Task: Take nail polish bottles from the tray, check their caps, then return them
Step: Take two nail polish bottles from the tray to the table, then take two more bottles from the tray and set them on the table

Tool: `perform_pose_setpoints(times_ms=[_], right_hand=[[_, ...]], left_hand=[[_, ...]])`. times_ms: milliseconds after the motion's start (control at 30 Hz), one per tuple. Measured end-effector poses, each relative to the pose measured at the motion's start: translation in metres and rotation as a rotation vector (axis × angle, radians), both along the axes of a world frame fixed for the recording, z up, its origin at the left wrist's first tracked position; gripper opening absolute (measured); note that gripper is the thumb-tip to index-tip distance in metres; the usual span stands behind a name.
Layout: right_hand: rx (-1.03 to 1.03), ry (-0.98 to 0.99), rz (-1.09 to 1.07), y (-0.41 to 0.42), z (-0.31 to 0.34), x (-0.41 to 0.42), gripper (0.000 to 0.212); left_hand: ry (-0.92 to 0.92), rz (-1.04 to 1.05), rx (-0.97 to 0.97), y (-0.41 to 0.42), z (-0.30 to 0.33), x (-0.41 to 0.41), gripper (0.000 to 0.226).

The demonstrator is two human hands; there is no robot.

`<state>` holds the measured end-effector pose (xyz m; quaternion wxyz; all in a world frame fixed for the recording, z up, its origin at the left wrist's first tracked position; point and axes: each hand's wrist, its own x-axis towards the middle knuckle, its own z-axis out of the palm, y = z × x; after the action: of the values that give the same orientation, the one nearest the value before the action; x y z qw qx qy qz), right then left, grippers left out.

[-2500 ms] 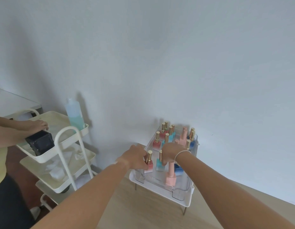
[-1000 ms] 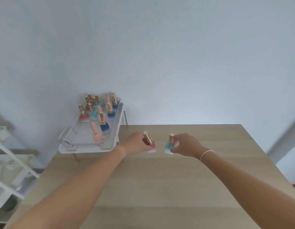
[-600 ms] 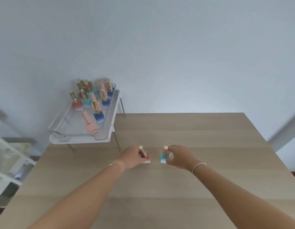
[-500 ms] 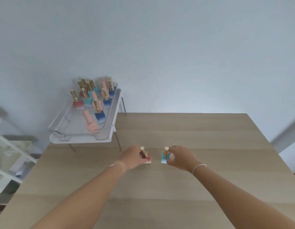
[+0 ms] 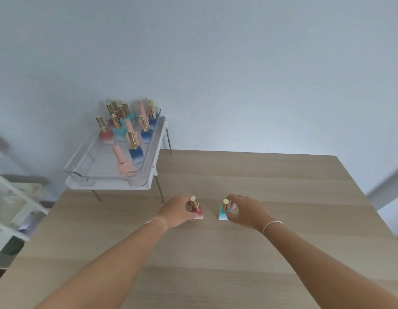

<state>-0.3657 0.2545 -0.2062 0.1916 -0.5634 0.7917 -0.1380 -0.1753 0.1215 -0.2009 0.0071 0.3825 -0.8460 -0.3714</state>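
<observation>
1. At the far left edge of the frame, blurred, stands a white rolling cart (image 5: 13, 206); its contents cannot be made out.
2. In the upper left of the frame a clear plastic tray (image 5: 140, 177) sits on a white stand (image 5: 109, 186) with thin metal legs. The right-hand legs rest on the wooden table; the left side of the stand overhangs the table edge.
3. Inside the tray, toward its far end, a cluster of nail polish bottles (image 5: 117, 123) stands upright: red, teal and blue ones with gold caps. Nearer the front stand a blue bottle (image 5: 134, 148) and, just left of it, a pink bottle (image 5: 122, 162) with a pink cap. The front left part of the tray floor is bare.
4. Left of centre, the left hand (image 5: 175, 210) is closed around a red bottle (image 5: 197, 211) with a gold cap; the bottle tilts slightly, and its base is at the tabletop.
5. Just right of centre, the right hand (image 5: 244, 211) pinches a teal bottle (image 5: 223, 212) with a gold cap between thumb and fingertips, gripping it near the neck; the bottle stands upright on the table. A thin white bracelet (image 5: 271, 225) circles that wrist.
6. The two bottles are near each other but apart, well clear of the tray.
7. The wooden table (image 5: 282, 197) fills the lower frame.
</observation>
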Motion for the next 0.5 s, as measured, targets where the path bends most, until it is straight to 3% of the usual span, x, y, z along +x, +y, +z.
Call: perform_pose_setpoints(times_ms=[267, 500], right_hand=[[-0.177, -0.048, 0.009, -0.011, 0.058, -0.002, 0.035], [-0.383, -0.174, 0.088, -0.072, 0.138, 0.031, 0.025]], left_hand=[[0.163, -0.023, -0.058, 0.003, 0.063, 0.017, 0.043], [0.372, 0.049, -0.181, -0.012, 0.138, 0.061, 0.037]])
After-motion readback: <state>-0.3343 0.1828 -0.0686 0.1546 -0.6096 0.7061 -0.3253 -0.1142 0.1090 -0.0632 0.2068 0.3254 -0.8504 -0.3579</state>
